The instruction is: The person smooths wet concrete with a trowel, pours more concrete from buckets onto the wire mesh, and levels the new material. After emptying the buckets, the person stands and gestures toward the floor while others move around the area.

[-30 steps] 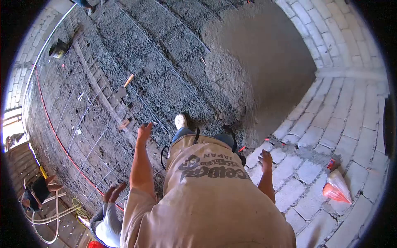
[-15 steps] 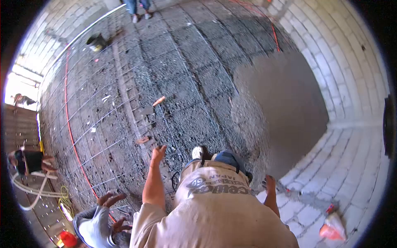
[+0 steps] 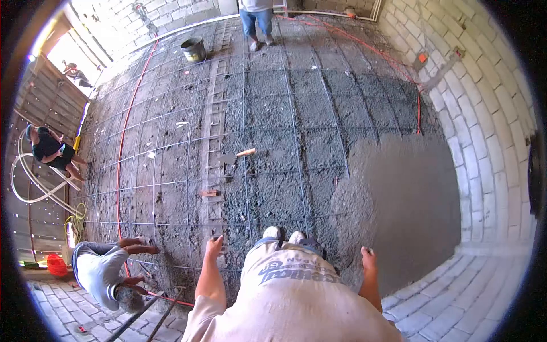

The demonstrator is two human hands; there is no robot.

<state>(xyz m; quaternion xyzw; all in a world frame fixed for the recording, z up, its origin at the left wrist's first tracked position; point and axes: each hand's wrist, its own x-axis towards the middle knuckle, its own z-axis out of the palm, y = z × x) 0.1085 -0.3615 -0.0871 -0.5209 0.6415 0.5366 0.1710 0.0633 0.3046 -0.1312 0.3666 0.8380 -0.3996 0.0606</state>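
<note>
My left hand is held out over the rebar grid at the left of my body, its fingers curled; whether it holds something is too small to tell. On the right, my right hand is closed too, beside the smooth wet concrete, and its contents cannot be made out. Ahead of my left hand lie a small reddish-brown block and a trowel with an orange handle, both on the floor. Rough grey concrete lies among the bars before my shoes.
A bucket stands near a person in jeans at the far side. A person in grey bends at lower left; another person is at the left wall. A red hose crosses the grid. Block walls rise at right.
The view has turned and lifted, showing more of the far wall and the person there. Both my hands have curled their fingers. The person in grey now appears further left and more fully.
</note>
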